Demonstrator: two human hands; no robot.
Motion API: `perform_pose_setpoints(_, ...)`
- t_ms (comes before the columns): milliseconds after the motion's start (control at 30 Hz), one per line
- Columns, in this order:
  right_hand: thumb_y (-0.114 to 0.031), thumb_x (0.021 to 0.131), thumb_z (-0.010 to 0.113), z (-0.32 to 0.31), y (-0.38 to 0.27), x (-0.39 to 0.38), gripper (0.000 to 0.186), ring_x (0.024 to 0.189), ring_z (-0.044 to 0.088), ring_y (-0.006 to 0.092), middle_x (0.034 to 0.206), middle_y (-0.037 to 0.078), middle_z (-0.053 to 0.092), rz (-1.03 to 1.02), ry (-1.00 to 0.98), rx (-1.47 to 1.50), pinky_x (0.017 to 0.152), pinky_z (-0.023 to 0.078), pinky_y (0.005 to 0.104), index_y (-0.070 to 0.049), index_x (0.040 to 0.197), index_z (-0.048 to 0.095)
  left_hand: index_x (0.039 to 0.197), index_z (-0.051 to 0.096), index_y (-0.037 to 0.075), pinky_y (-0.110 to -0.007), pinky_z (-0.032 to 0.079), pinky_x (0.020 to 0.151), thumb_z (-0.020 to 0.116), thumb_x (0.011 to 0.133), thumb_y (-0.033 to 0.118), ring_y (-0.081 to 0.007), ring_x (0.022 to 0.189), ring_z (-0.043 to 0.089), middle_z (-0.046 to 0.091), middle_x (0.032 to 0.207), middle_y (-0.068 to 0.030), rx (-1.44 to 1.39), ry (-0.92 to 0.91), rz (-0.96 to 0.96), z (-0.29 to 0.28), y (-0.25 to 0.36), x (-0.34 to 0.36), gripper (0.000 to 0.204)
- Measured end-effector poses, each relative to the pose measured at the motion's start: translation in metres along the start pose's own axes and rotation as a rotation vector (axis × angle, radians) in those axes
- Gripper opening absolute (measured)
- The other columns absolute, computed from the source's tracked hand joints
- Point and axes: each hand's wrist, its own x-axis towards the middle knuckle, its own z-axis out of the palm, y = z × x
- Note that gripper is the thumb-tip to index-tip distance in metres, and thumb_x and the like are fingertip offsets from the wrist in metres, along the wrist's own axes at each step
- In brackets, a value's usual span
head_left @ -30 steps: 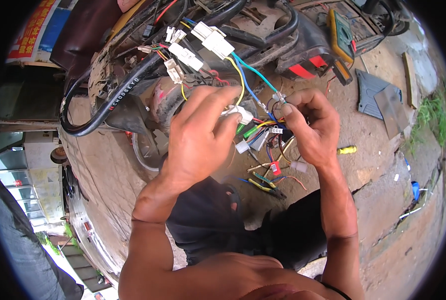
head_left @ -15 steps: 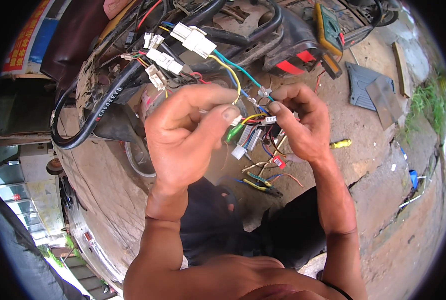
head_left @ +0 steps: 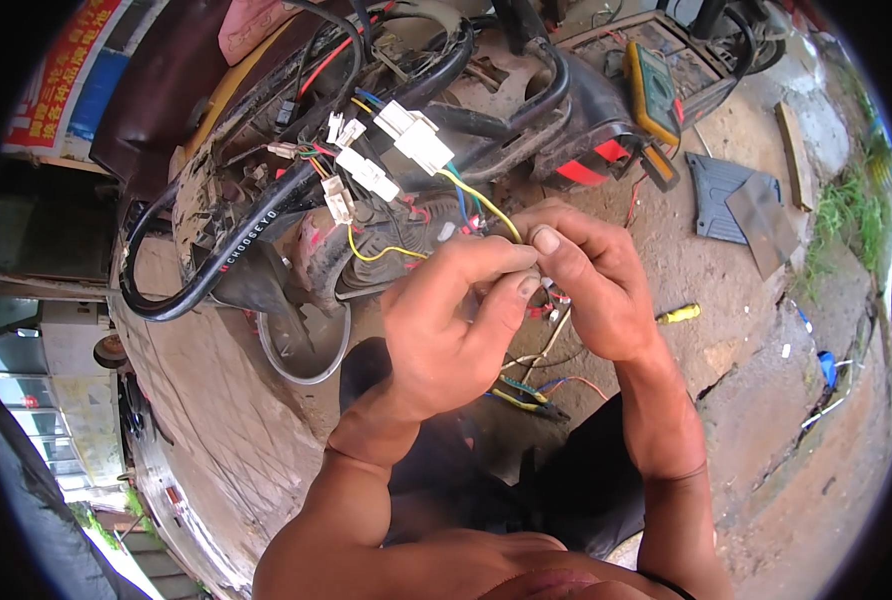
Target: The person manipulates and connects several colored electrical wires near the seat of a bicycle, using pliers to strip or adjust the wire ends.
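Observation:
My right hand (head_left: 596,285) is closed, thumb pressed to bent fingers, on a yellow wire (head_left: 484,203). That wire runs down from a large white connector (head_left: 414,137), with blue and green wires beside it. Touching the right fingertips, my left hand (head_left: 456,325) is pinched shut, thumb against forefinger. What lies between its fingertips is hidden. Smaller white connectors hang nearby: a long one (head_left: 368,174) and a squarish one (head_left: 337,199) with a thin yellow wire. Other wires and plugs beneath my hands are mostly covered by them.
A dirty vehicle frame with thick black tubing (head_left: 216,270) stands ahead. A yellow-green multimeter (head_left: 654,92) rests on its right part. On the ground lie a yellow-handled tool (head_left: 679,314), pliers (head_left: 526,402), a grey plastic panel (head_left: 718,195) and a wooden strip (head_left: 795,155).
My left hand has moved right, up against the right hand, which has shifted slightly left. The right hand has gone from the green wire to the yellow wire. The loose connectors sit lower and further right.

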Motion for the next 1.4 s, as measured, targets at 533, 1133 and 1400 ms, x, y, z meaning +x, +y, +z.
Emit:
perform_pose_setpoints(533,-0.014,0.101,0.072,-0.003,-0.001,-0.005,0.020,0.085,0.062,0.0104,0.097,0.003,0.069,0.284,-0.045,0.382,0.077,0.051,0.0275,0.000,0.114,0.066,0.118,0.069,-0.004,-0.028,0.056,0.074,0.073,0.097,0.002,-0.0086,0.080,0.066,0.075,0.090,-0.0082,0.116,-0.081,-0.025,-0.023,0.002,0.010,0.023)
perform_pose_setpoints(1133,0.003,0.090,0.072,0.000,0.004,-0.026,0.011,0.067,0.064,0.0201,0.080,0.009,0.065,-0.197,0.176,-0.626,0.062,0.049,0.0326,0.000,0.099,0.067,0.101,0.073,0.002,-0.030,0.052,0.065,0.078,0.086,-0.004,-0.0173,0.071,0.064,0.068,0.085,-0.0068,0.281,-0.123,0.029,-0.016,-0.011,0.024,0.016)
perform_pose_setpoints(1400,-0.009,0.101,0.063,-0.013,0.012,-0.025,0.009,0.067,0.059,0.0168,0.077,0.005,0.060,-0.025,0.023,-0.125,0.061,0.045,0.0330,-0.003,0.095,0.062,0.098,0.072,0.001,-0.030,0.052,0.067,0.076,0.088,-0.001,-0.0165,0.073,0.063,0.067,0.084,-0.0057,0.219,-0.155,0.004,-0.018,-0.014,0.025,0.011)
